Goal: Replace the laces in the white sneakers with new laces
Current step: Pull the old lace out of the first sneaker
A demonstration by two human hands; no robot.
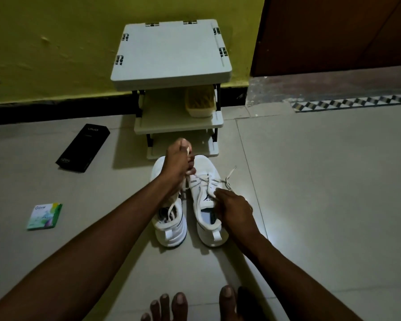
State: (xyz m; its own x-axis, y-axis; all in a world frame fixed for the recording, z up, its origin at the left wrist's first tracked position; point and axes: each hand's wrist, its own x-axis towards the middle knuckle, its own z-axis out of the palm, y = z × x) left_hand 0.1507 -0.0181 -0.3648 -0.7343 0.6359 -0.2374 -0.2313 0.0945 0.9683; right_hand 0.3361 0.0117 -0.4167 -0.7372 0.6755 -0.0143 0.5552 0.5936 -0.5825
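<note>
Two white sneakers stand side by side on the floor, toes pointing away from me. The left sneaker [170, 224] has a loose white lace running down into its opening. My left hand [177, 166] is raised above its toe and pinches a white lace [188, 150] between curled fingers. The right sneaker [205, 200] is still laced, with loose lace ends [229, 177] lying to its right. My right hand [233, 210] grips this sneaker at the collar beside the tongue.
A small white shelf rack [171, 54] stands against the yellow wall just beyond the shoes, with a yellow tub [200, 101] on its middle shelf. A black phone box [83, 147] and a small green-white box [44, 216] lie on the floor to the left. My bare toes [178, 302] show below.
</note>
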